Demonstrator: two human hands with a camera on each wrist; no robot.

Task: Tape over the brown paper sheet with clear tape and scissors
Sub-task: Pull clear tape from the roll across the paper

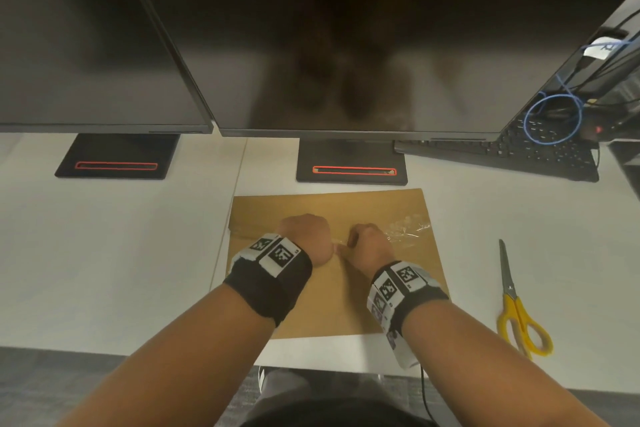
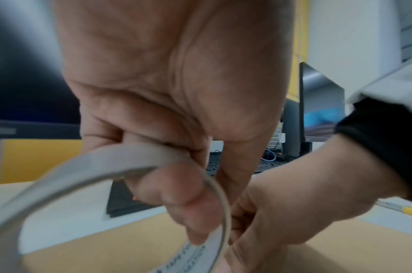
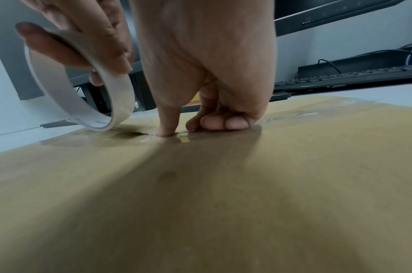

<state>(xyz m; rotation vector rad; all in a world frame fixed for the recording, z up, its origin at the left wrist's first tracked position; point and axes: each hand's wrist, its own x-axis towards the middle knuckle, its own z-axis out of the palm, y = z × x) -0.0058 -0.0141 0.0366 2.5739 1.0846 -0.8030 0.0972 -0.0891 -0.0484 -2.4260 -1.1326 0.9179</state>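
The brown paper sheet (image 1: 329, 302) lies flat on the white desk in front of me. My left hand (image 1: 306, 236) grips the clear tape roll (image 2: 95, 162), fingers through its core, and tilts it with its low edge on the sheet (image 3: 223, 184). Just to its right, my right hand (image 1: 367, 243) has its fingers curled, and the thumb (image 3: 167, 127) presses the laid tape down. A crinkled strip of clear tape (image 1: 408, 229) runs across the paper to the right of that hand. The yellow-handled scissors (image 1: 516, 302) lie closed on the desk, right of the sheet.
Two dark monitors hang over the back of the desk on black stands (image 1: 351, 163). A black keyboard (image 1: 519, 152) with a blue cable loop (image 1: 550, 118) sits at the back right. The desk's front edge (image 1: 329, 354) runs just below the sheet.
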